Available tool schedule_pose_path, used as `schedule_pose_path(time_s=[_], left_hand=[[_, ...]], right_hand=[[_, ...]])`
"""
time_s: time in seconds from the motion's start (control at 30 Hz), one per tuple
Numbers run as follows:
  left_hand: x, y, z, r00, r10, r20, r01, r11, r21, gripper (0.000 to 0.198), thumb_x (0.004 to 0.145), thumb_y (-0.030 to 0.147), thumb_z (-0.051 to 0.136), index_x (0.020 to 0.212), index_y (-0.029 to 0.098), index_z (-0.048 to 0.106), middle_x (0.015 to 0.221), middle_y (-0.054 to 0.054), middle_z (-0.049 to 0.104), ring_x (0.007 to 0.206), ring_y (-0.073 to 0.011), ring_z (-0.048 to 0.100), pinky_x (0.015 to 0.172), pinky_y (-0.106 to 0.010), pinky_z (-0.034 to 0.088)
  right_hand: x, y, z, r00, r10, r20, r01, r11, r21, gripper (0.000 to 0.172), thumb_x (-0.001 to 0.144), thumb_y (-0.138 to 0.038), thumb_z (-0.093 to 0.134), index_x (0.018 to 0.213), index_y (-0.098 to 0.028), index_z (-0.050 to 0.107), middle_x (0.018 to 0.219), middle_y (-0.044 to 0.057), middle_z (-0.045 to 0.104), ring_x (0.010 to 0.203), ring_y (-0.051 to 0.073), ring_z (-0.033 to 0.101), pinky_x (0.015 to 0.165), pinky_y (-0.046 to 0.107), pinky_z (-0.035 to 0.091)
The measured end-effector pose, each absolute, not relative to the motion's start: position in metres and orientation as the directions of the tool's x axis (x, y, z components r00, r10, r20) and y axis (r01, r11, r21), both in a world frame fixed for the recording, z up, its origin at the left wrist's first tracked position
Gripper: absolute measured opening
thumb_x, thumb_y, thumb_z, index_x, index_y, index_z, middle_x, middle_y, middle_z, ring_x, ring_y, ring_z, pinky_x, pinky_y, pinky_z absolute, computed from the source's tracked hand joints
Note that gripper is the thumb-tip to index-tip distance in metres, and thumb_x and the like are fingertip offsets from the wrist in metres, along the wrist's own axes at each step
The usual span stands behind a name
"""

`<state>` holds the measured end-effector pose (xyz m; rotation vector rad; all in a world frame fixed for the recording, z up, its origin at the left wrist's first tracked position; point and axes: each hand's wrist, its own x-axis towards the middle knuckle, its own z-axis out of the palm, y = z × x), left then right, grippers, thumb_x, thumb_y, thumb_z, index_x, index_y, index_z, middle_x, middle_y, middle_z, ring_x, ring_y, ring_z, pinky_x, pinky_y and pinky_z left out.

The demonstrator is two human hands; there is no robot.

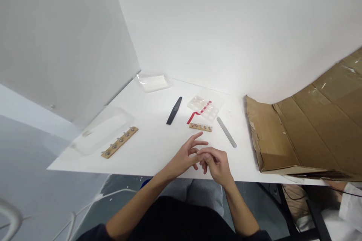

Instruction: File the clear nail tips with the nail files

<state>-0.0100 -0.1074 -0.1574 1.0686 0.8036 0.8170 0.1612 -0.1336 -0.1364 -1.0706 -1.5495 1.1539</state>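
At the near edge of the bench [152, 158], the left hand [189, 157] has its fingers loosely spread, and the right hand [216, 163] curls in, thumb and fingertips closed against the left fingers; I cannot tell whether anything small sits between. Just beyond lies the short wooden strip [200, 127], with a grey file [226, 132] to its right. Farther back, a red ribbon [193, 116] crosses a clear tray [198, 102].
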Motion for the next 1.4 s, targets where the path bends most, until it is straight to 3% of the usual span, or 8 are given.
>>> schedule_pose_path(time_s=[0.27,0.33,0.43,0.57,0.7,0.9,1.13,1.4], left_hand=[[-0.019,-0.085,-0.141,0.354,0.927,-0.121,0.089,0.095,0.991,0.048,0.088,0.058,0.072,0.114,0.018,0.076,0.095,-0.009,0.074,0.063,-0.0156,0.061,0.044,-0.024,0.044],[-0.018,-0.070,-0.131,0.339,0.936,-0.092,0.228,0.013,0.974,0.047,0.094,0.061,0.062,0.084,0.017,0.075,0.055,0.001,0.054,0.048,-0.0127,0.047,0.046,-0.025,0.036],[-0.014,-0.039,-0.118,0.291,0.955,0.058,0.449,-0.190,0.873,0.061,0.097,0.065,0.056,0.056,0.019,0.058,0.051,0.000,0.045,0.052,-0.0146,0.047,0.057,-0.029,0.037],[-0.002,0.015,-0.115,0.372,0.886,0.276,0.671,-0.462,0.580,0.041,0.093,0.059,0.067,0.077,0.022,0.074,0.091,-0.007,0.075,0.093,-0.0271,0.062,0.093,-0.041,0.046],[0.020,0.074,-0.128,0.424,0.867,0.260,0.717,-0.497,0.488,0.025,0.100,0.038,0.061,0.104,0.019,0.077,0.118,-0.013,0.075,0.113,-0.0326,0.061,0.108,-0.051,0.043],[0.057,0.124,-0.156,0.515,0.850,0.110,0.757,-0.511,0.406,0.037,0.103,0.038,0.067,0.133,0.018,0.066,0.136,-0.013,0.067,0.117,-0.0263,0.068,0.100,-0.049,0.060],[0.058,0.139,-0.164,0.523,0.852,0.019,0.790,-0.492,0.366,0.040,0.103,0.038,0.068,0.136,0.018,0.064,0.137,-0.013,0.066,0.117,-0.0264,0.069,0.098,-0.049,0.061],[0.049,0.147,-0.155,0.480,0.873,0.082,0.715,-0.444,0.540,0.038,0.103,0.038,0.067,0.135,0.018,0.065,0.137,-0.013,0.066,0.116,-0.0256,0.069,0.098,-0.048,0.062]], right_hand=[[0.221,-0.060,-0.129,0.190,0.941,0.280,0.282,0.221,-0.934,0.063,0.099,-0.071,0.055,0.059,-0.026,0.039,0.046,-0.010,0.028,0.040,0.008,0.025,0.042,0.026,0.023],[0.239,-0.033,-0.125,0.251,0.908,0.335,0.353,0.237,-0.905,0.068,0.099,-0.076,0.049,0.058,-0.028,0.025,0.050,-0.009,0.020,0.047,0.009,0.021,0.047,0.028,0.023],[0.259,0.001,-0.128,0.267,0.880,0.392,0.454,0.244,-0.857,0.063,0.101,-0.073,0.046,0.061,-0.025,0.036,0.058,-0.006,0.032,0.056,0.012,0.033,0.056,0.029,0.034],[0.271,0.026,-0.154,0.312,0.854,0.417,0.561,0.188,-0.806,0.043,0.104,-0.056,0.058,0.085,-0.018,0.063,0.083,0.001,0.063,0.079,0.017,0.060,0.080,0.034,0.053],[0.278,0.035,-0.183,0.292,0.878,0.378,0.615,0.131,-0.778,0.035,0.103,-0.041,0.069,0.128,-0.017,0.067,0.127,0.009,0.070,0.109,0.023,0.071,0.094,0.045,0.062],[0.293,0.041,-0.193,0.232,0.916,0.328,0.627,0.117,-0.770,0.038,0.103,-0.040,0.069,0.134,-0.018,0.065,0.135,0.011,0.068,0.114,0.025,0.070,0.097,0.047,0.062],[0.298,0.046,-0.192,0.243,0.929,0.278,0.577,0.092,-0.811,0.038,0.103,-0.040,0.068,0.134,-0.019,0.065,0.136,0.011,0.067,0.115,0.025,0.070,0.097,0.047,0.062],[0.296,0.042,-0.185,0.246,0.945,0.215,0.501,0.066,-0.863,0.037,0.103,-0.040,0.068,0.134,-0.019,0.065,0.136,0.011,0.067,0.115,0.025,0.070,0.098,0.047,0.062]])
